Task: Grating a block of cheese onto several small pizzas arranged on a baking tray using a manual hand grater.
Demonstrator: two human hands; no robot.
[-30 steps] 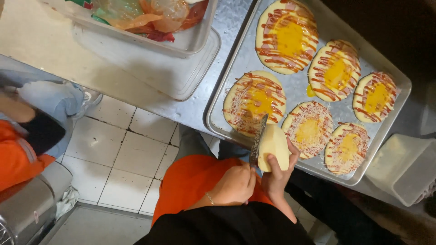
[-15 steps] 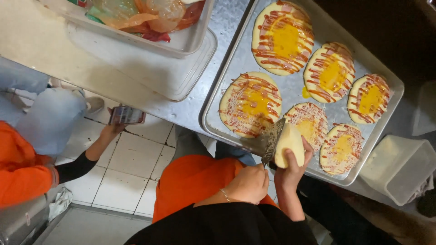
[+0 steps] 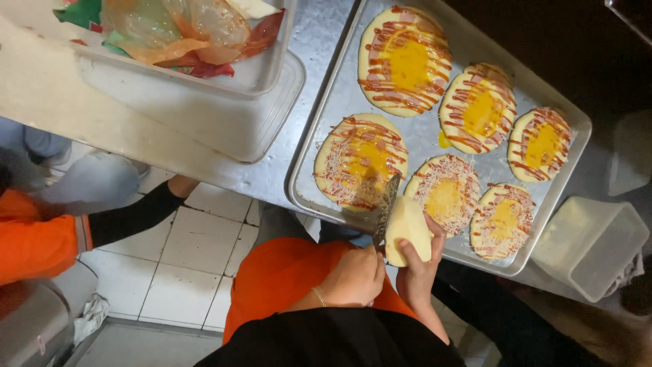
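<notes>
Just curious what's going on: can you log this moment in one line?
left hand: holds grater | right hand: presses cheese block on it | below: tray of topped breads

Seen from a single head-worn camera, looking steeply down from close above the tray (image 3: 319, 146). Tray set in the upper right of frame, running slantwise, its near rim just above the hands (image 3: 380, 272). Steel counter (image 3: 316, 41) to the left of the tray, with a plastic tub (image 3: 204, 115) beyond that. White floor tiles (image 3: 183, 251) showing below and left of the tray, well under counter level. Another person's orange sleeve (image 3: 34, 238) at the far left edge. No second view to compare.
</notes>
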